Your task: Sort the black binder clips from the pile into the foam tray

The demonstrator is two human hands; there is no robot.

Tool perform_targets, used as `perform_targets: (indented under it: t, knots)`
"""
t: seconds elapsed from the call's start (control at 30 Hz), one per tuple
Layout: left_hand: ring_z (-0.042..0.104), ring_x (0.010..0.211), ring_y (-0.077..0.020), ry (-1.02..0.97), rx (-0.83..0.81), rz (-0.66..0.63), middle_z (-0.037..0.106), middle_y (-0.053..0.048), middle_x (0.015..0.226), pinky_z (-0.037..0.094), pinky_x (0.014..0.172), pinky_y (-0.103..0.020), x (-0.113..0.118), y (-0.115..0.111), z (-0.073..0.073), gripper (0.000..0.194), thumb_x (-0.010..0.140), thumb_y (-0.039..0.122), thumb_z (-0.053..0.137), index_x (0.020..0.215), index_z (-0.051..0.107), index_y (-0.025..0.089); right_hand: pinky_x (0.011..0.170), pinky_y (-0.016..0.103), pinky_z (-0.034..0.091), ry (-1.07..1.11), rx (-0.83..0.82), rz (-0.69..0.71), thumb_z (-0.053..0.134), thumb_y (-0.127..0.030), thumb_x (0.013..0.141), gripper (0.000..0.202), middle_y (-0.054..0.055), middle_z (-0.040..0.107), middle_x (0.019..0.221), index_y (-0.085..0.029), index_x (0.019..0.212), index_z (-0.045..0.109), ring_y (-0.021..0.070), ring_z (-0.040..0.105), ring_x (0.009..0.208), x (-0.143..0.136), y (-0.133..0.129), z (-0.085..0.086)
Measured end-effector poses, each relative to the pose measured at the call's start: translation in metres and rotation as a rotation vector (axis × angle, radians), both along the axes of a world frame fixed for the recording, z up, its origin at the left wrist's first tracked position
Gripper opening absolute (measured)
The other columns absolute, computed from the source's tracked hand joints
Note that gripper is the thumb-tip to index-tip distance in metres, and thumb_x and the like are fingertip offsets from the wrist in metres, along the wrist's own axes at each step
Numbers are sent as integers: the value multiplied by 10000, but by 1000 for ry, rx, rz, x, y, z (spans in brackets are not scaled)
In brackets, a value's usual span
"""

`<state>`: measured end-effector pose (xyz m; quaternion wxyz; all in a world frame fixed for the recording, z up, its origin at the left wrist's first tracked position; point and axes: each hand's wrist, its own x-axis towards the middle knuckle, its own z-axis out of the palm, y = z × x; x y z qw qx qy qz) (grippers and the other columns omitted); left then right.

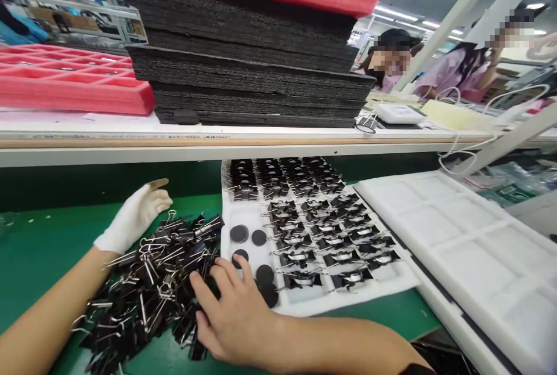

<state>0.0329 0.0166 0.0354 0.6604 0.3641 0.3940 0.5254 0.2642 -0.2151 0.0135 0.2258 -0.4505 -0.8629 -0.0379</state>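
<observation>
My left hand (137,215), in a white glove with bare fingertips showing, rests at the back left edge of a heap of black binder clips (152,282); its fingers are apart and hold nothing. At the heap's right side, my bare right hand (235,311) has its fingers spread over the clips; what lies beneath its palm is hidden. A white foam tray (339,305) beside it carries rows of clips clamped on small pieces. Several black discs (265,274) lie in the tray's left column, close to my right fingertips.
White foam trays (487,247) lean at the right. Above the green table (43,247), a shelf (261,151) bears stacked black foam (252,73) and a red foam tray (78,82). Two people in pink sit beyond the shelf at the right.
</observation>
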Motion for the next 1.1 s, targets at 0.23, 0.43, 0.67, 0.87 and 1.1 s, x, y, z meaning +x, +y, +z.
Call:
perform_targets:
  t: [0.23,0.43,0.67,0.87,1.1]
  knots:
    - [717,734,-178,25,35,-22,722,-74,817,636,725,-271,1,0,0,345,1056,210,393,1210,678,93,1088,667,450,10,5,3,422,-395,1050,612,176,574,1206,-98,1585,394,362,487,1269,1,1,1]
    - [717,739,-183,29,42,-22,720,-88,825,648,727,-278,0,0,-1,348,1042,219,411,1209,683,81,1098,657,439,11,6,-1,430,-400,1048,613,178,576,1205,-99,1582,397,361,486,1275,0,1,0]
    - [735,800,-187,83,86,16,740,-83,876,656,789,-257,0,0,-5,381,832,175,690,1204,692,90,1084,655,450,11,19,2,433,-399,1044,610,184,576,1223,-100,1574,402,361,491,1262,0,2,0]
    - [704,789,-153,218,76,50,719,-28,883,621,731,-175,1,-4,-4,565,532,66,756,1089,684,121,1082,643,453,10,24,-5,438,-408,1042,609,184,580,1217,-105,1570,407,360,495,1258,-1,1,0]
    - [334,514,-76,193,121,-68,395,75,592,366,452,-183,3,-11,6,469,586,85,728,1049,684,145,1065,623,457,-3,69,-12,445,-413,1036,606,176,585,1160,-100,1554,421,361,498,1235,-1,2,-1]
